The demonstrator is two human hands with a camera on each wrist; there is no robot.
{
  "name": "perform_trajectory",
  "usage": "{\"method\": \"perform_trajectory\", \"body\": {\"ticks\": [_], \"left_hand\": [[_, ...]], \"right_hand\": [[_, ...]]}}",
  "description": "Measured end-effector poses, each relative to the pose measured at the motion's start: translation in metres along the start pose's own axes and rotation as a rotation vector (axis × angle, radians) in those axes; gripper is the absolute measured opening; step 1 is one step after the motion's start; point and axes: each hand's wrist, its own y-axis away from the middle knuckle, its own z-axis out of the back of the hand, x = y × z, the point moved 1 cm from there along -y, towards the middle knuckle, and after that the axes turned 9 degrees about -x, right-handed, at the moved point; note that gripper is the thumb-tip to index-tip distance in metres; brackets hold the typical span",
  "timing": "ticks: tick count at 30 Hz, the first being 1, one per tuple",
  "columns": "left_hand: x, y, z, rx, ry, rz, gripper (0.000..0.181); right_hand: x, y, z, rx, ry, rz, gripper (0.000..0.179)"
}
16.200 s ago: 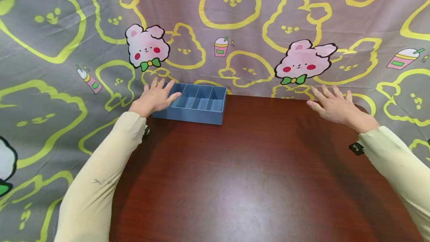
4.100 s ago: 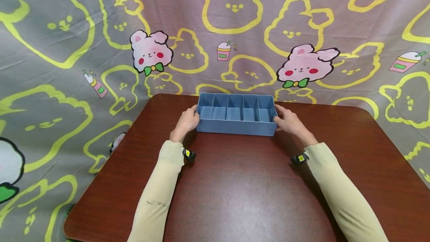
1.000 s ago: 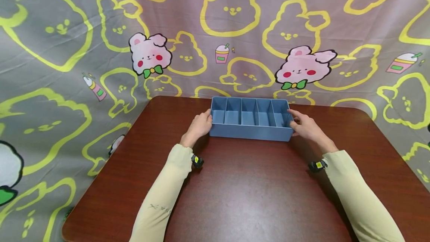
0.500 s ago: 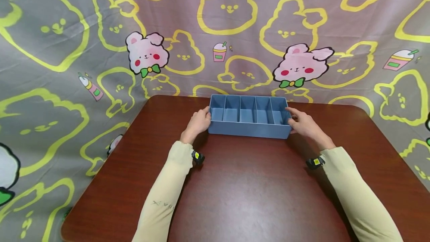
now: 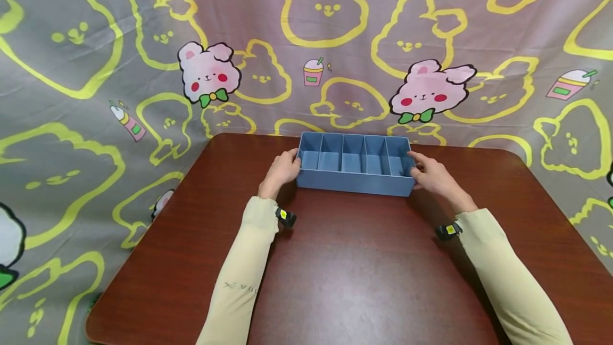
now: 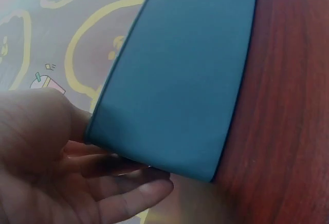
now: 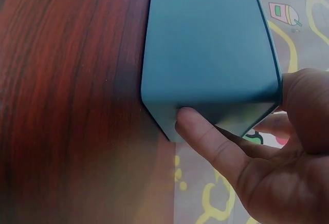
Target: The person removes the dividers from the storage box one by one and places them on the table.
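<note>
A blue divided storage box (image 5: pixel 354 182) stands at the back of the table, its long side facing me. Thin partitions split it into several compartments, with nothing in them. My left hand (image 5: pixel 282 168) grips its left end; the thumb (image 6: pixel 77 124) hooks over the rim and the fingers lie against the end wall. At the other end my right hand (image 5: pixel 437 175) holds the box, thumb at the rim. In the right wrist view, a fingertip (image 7: pixel 189 117) presses the outside of the end wall.
The dark red-brown wooden table (image 5: pixel 364 270) has rounded corners. Close behind the box hangs a grey-pink curtain (image 5: pixel 345 57) with bunny prints, which also runs along the left side. Small black wrist cameras (image 5: pixel 286 217) sit at both cuffs.
Early on both hands were spread apart, with the box farther left. Both hands then gripped it and it moved right along the table's back. Over the last half second it stays about still.
</note>
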Motion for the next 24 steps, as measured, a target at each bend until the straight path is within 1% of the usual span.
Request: {"method": "perform_trajectory", "body": {"ticks": [4, 7, 11, 13, 17, 19, 21, 24], "left_hand": [[-0.003, 0.001, 0.001, -0.002, -0.031, 0.0, 0.051], [-0.007, 0.002, 0.002, -0.036, -0.049, -0.012, 0.051], [-0.014, 0.003, 0.002, -0.141, -0.04, -0.055, 0.047], [-0.018, 0.003, 0.001, -0.204, -0.025, -0.099, 0.043], [-0.027, 0.004, -0.002, -0.336, 0.047, -0.194, 0.036], [-0.031, 0.006, -0.002, -0.387, 0.094, -0.23, 0.033], [-0.034, 0.007, -0.003, -0.411, 0.147, -0.255, 0.031], [-0.038, 0.008, -0.004, -0.42, 0.204, -0.265, 0.029]], "right_hand": [[-0.001, 0.0, 0.0, 0.002, -0.005, -0.006, 0.058], [0.0, 0.0, 0.0, -0.007, -0.003, -0.003, 0.058], [0.0, 0.0, 0.0, -0.007, 0.001, 0.006, 0.058], [0.0, 0.0, 0.001, -0.007, 0.002, 0.009, 0.058], [-0.002, 0.0, 0.002, -0.017, 0.014, 0.012, 0.058], [-0.002, 0.0, 0.002, -0.018, 0.013, 0.012, 0.058], [-0.002, -0.001, 0.002, -0.014, 0.01, 0.008, 0.058], [0.0, -0.002, 0.001, -0.009, 0.002, 0.002, 0.059]]}}
